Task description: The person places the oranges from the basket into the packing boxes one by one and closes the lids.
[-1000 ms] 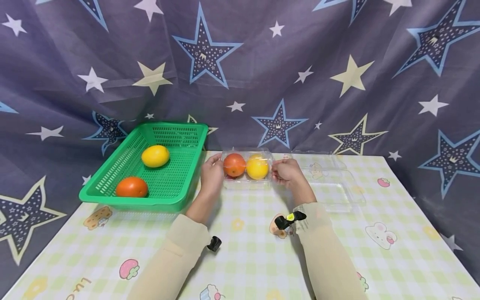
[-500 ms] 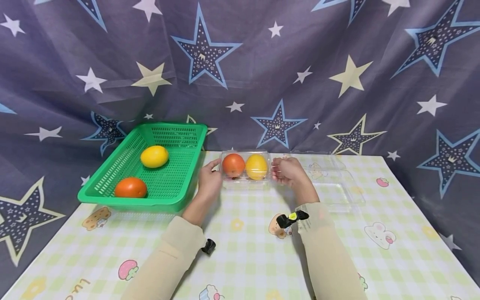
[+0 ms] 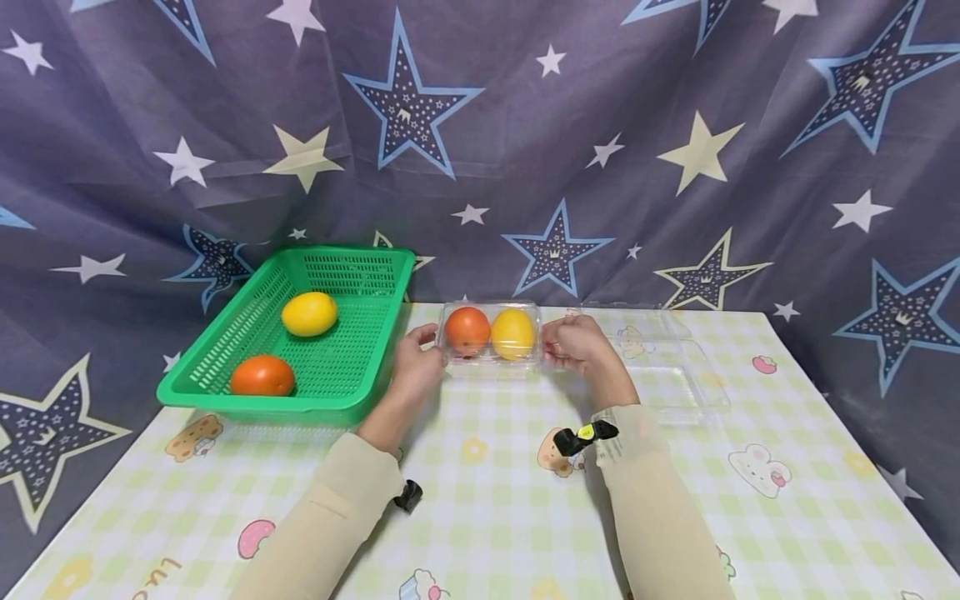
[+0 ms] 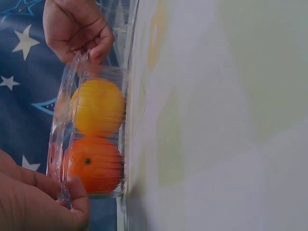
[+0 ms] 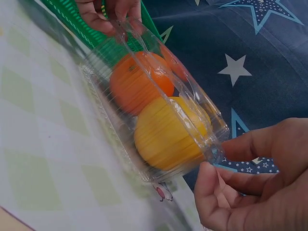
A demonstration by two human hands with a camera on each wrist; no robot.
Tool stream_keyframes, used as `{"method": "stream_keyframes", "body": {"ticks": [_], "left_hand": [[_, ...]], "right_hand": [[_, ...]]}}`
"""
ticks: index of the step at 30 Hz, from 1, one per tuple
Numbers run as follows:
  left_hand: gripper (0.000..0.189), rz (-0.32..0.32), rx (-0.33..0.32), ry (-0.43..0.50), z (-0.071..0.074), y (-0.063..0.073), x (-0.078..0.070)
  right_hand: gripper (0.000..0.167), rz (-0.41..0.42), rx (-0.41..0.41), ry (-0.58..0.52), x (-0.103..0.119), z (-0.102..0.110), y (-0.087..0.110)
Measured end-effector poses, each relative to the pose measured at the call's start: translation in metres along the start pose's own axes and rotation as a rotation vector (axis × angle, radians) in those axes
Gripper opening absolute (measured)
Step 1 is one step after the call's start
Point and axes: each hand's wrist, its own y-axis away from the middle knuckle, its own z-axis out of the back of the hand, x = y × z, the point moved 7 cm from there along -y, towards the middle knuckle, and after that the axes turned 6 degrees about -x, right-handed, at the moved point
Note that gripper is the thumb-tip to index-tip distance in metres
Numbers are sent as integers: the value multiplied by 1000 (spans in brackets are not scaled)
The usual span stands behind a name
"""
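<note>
A clear plastic clamshell box stands at the back middle of the table, an orange in its left half and a yellow lemon-like fruit in its right. Its lid lies over both fruits. My left hand pinches the rim at the left end between thumb and finger, as the left wrist view shows. At the other end, my right hand pinches the corner of the rim between thumb and fingers.
Left of the box is a green plastic basket holding a yellow fruit and an orange one. A second clear box lies open behind my right forearm. A star-patterned curtain hangs behind the checked tablecloth.
The lid has come down lower over the two fruits. My left hand has shifted slightly left and toward me; the right has barely moved.
</note>
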Motion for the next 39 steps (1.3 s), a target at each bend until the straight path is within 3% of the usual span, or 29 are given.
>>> {"method": "stream_keyframes", "body": {"ticks": [4, 10, 14, 31, 39], "left_hand": [[65, 22, -8, 33, 0, -1, 3], [52, 115, 6, 216, -2, -2, 12], [47, 158, -17, 306, -1, -3, 17], [51, 115, -34, 200, -1, -4, 9], [50, 92, -62, 187, -2, -3, 7]], "right_hand": [[33, -22, -3, 1, -2, 0, -2], [36, -34, -3, -2, -3, 1, -2], [36, -35, 1, -4, -5, 1, -4], [33, -24, -17, 49, -1, 1, -3], [28, 26, -25, 118, 4, -2, 0]]}}
